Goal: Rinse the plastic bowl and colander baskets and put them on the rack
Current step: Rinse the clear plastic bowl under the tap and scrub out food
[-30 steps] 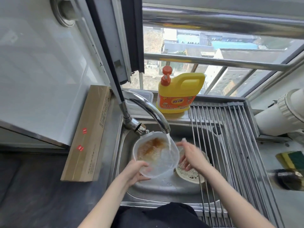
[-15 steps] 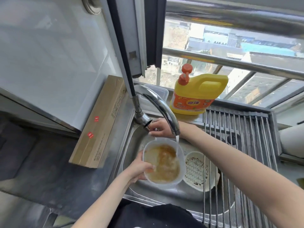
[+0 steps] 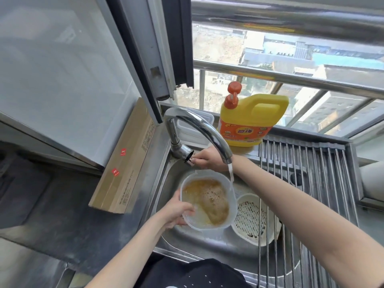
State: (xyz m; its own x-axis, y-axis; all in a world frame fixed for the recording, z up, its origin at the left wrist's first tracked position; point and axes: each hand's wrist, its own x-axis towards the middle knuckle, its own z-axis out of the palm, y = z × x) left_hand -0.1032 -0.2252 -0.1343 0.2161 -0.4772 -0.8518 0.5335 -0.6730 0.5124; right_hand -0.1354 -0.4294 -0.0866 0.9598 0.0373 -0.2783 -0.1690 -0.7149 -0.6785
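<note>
While water runs from the tap (image 3: pixel 199 129) in the head view, the left hand (image 3: pixel 176 210) grips the near-left rim of the plastic bowl (image 3: pixel 207 202), fingers curled over the edge, holding it tilted inside the sink (image 3: pixel 166 183) just under the spout. Brown, foamy water sits in the bowl; the tilt probably lets the stream flush the residue and helps pouring out. Stream lands at the bowl's far-right rim.

Right hand (image 3: pixel 207 160) reaches across to the far side, behind the spout, fingers pinching the tap lever (image 3: pixel 190 157) at the tap base, likely adjusting flow. Right forearm stretches diagonally from near right over the rack (image 3: pixel 322 183) and sink. Left forearm comes up from the near edge, wrist bent inward.

One colander basket (image 3: pixel 252 219) lies in the sink, just right of the bowl and touching it, partly under the rack's rods, dark specks visible in it. Rack spans the sink's right part, nothing of the task on it yet.

Yellow detergent bottle (image 3: pixel 251 121) stands on the far ledge. Cardboard box (image 3: pixel 124 159) leans at the left on the desk (image 3: pixel 52 204). Rinsing looks early; nothing racked.
</note>
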